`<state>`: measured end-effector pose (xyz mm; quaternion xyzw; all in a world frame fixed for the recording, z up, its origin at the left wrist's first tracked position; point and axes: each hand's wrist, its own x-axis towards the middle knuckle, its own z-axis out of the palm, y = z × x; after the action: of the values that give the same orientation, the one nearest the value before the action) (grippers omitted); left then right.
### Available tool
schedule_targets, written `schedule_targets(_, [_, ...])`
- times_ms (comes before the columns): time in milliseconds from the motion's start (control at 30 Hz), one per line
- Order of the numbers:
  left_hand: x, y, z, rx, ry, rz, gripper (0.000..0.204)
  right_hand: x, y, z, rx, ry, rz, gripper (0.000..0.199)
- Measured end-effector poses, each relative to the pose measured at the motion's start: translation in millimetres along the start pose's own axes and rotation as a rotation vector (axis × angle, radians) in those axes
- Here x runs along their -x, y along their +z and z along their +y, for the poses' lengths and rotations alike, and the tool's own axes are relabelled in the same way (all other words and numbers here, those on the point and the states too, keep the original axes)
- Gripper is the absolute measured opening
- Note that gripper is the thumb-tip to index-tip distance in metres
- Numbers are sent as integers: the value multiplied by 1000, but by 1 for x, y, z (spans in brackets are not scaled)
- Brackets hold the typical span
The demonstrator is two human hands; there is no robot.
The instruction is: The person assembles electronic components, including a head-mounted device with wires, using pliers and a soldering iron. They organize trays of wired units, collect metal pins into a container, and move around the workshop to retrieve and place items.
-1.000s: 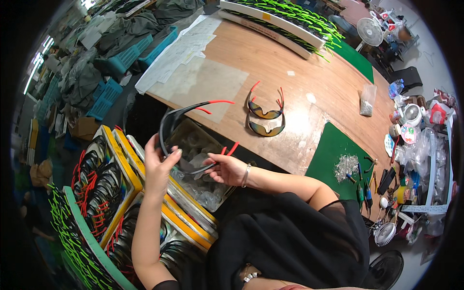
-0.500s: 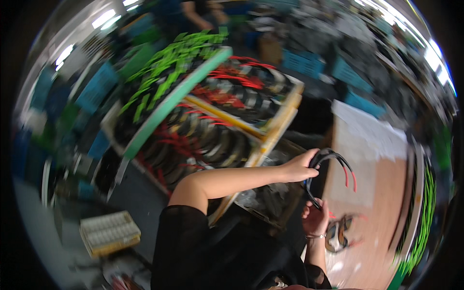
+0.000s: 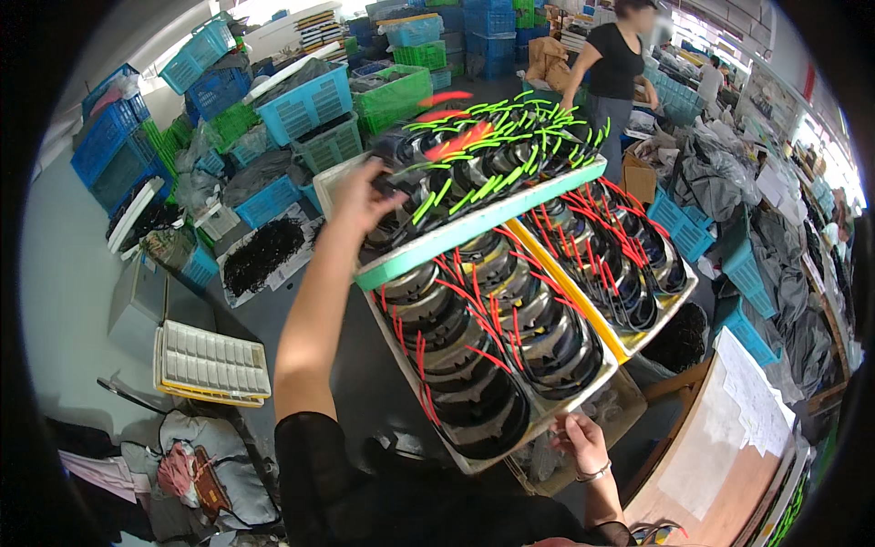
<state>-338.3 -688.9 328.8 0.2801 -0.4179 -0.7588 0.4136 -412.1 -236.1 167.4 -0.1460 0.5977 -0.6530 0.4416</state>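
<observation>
Beyond the right hand [image 3: 583, 444], three trays [image 3: 574, 294] sit together.
Left hand [image 3: 363, 202], partly closed, holds one pair of glasses [image 3: 467, 139] over the mint-edged tray [image 3: 478, 228]; the right, half-open and seemingly empty, hangs near a tray corner.

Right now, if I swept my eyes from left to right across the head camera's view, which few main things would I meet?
Stacked white trays → left hand → near tray of red-tipped glasses → white papers.
</observation>
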Motion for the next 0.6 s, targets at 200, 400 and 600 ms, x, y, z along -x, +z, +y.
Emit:
schedule_targets(200, [-117, -76, 37, -38, 165, 281, 45, 3, -18, 24, 6, 195, 369, 22])
schedule_targets(400, [-170, -89, 1, -318, 139, 356, 59, 11, -32, 44, 93, 222, 464, 23])
schedule_targets(600, [-194, -125, -28, -908, -64, 411, 58, 5, -23, 48, 171, 307, 438, 22])
